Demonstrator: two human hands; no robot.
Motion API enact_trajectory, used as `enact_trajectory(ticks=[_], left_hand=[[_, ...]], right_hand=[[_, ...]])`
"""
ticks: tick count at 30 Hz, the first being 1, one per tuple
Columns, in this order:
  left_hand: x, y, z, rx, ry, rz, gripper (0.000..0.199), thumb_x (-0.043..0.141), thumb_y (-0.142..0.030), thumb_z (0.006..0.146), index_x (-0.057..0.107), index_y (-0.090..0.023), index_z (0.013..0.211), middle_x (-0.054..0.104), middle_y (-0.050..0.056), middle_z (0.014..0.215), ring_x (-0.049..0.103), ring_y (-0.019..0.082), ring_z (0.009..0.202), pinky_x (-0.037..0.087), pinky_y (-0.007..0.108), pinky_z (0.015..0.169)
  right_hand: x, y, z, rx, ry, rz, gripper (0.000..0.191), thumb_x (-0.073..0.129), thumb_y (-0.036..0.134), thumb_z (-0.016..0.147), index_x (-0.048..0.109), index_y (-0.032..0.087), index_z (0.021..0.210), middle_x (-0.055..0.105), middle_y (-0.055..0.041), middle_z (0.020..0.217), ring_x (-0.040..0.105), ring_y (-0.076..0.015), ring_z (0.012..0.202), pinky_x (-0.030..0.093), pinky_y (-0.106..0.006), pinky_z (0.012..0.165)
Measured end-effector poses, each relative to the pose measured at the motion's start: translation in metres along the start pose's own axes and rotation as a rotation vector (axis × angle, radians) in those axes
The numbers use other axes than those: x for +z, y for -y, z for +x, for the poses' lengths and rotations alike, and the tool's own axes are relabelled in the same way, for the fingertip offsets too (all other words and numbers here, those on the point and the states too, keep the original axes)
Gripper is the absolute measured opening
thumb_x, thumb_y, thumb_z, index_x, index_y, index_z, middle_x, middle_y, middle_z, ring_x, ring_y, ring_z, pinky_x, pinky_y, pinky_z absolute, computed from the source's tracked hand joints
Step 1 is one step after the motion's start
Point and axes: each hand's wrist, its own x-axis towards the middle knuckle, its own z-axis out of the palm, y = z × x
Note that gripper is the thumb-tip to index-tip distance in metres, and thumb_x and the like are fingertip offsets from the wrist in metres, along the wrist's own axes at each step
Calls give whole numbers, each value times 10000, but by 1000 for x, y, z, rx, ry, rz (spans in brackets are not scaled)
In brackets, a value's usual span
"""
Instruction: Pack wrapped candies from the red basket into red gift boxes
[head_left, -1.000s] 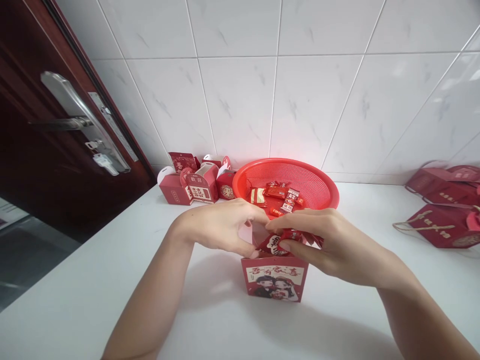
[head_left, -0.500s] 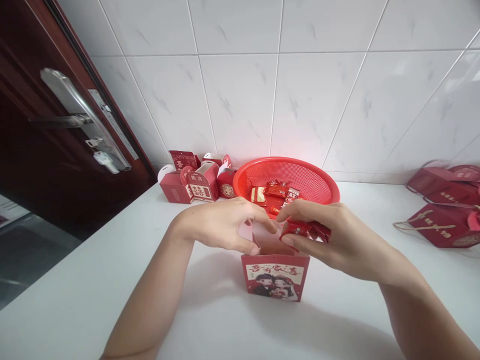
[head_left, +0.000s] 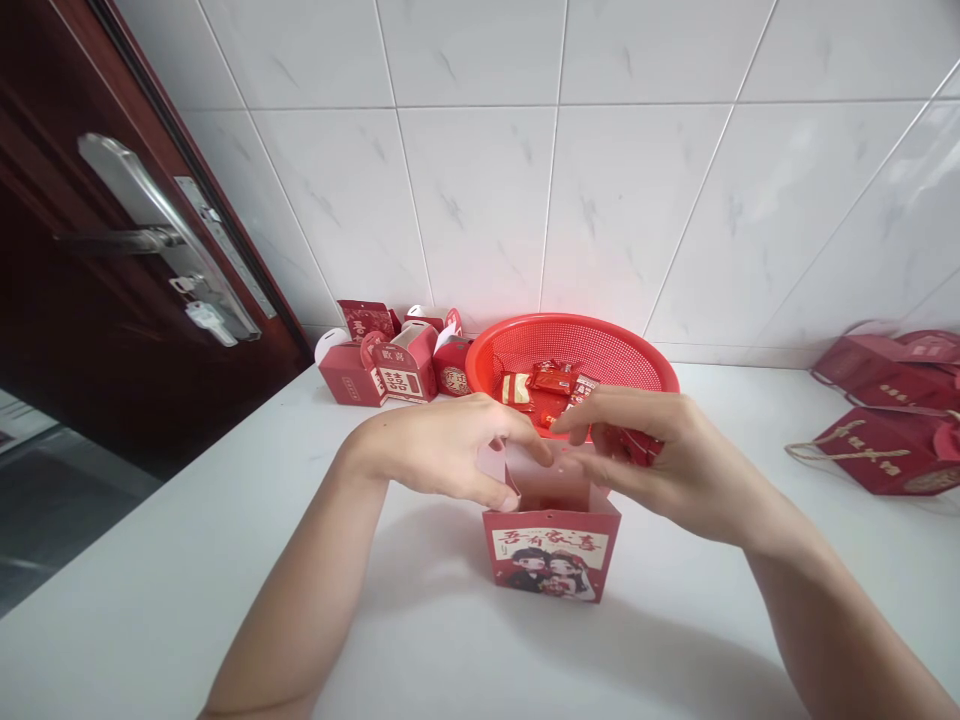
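our red box upright on the white table, top open, cartoon couple on its front | our left hand, fingers parted, thumb at the box edge | our right hand, near the opening, thumb and forefinger apart, clutching red sweets

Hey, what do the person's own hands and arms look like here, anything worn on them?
Both the left hand and the right hand are ungloved, with no ring or watch visible. The forearms are bare, with no sleeve in view. A small spot marks the left wrist.
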Motion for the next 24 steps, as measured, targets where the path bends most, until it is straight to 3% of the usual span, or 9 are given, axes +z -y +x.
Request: enact_trajectory(ticks=[5,8,11,14,19,24], left_hand=[[0,0,-1,-35,3,-17,477,719,-259,811,685,-304,1284,685,12,1355,606,257,1255,486,331,991],[0,-1,-1,-60,8,-9,475,719,-259,804,689,-308,1276,679,-1,1365,590,256,1282,481,332,1006],[0,-4,-1,-54,1,6,467,701,-238,808,690,-286,1272,699,8,1335,614,252,1255,487,321,992],[0,-8,0,-23,-17,5,397,662,-204,842,710,-259,1232,722,14,1290,652,234,1198,499,293,954],[9,-15,6,106,-102,-64,164,684,-299,901,762,-243,1034,758,18,1148,695,235,1071,518,295,882],[21,-22,18,172,-232,-254,180,625,-328,963,741,-199,918,754,31,973,698,208,928,533,308,797]], right_hand=[[4,5,2,97,-284,302,257,633,409,969,715,205,836,741,-35,734,725,-183,698,597,-290,660],[12,4,4,120,-380,422,300,651,431,955,694,211,755,778,-59,870,766,-215,803,644,-333,734],[22,1,6,97,-476,530,325,640,407,965,650,212,705,780,-49,912,773,-206,786,662,-346,730],[33,0,8,50,-538,575,301,602,385,995,646,215,751,776,-37,867,776,-196,776,662,-342,738],[46,-2,8,-31,-597,596,293,531,370,1037,621,221,802,768,-47,996,773,-224,967,649,-368,836],[49,-4,8,-49,-650,598,264,496,367,1051,638,231,876,759,-46,1022,761,-236,1011,627,-406,903]])
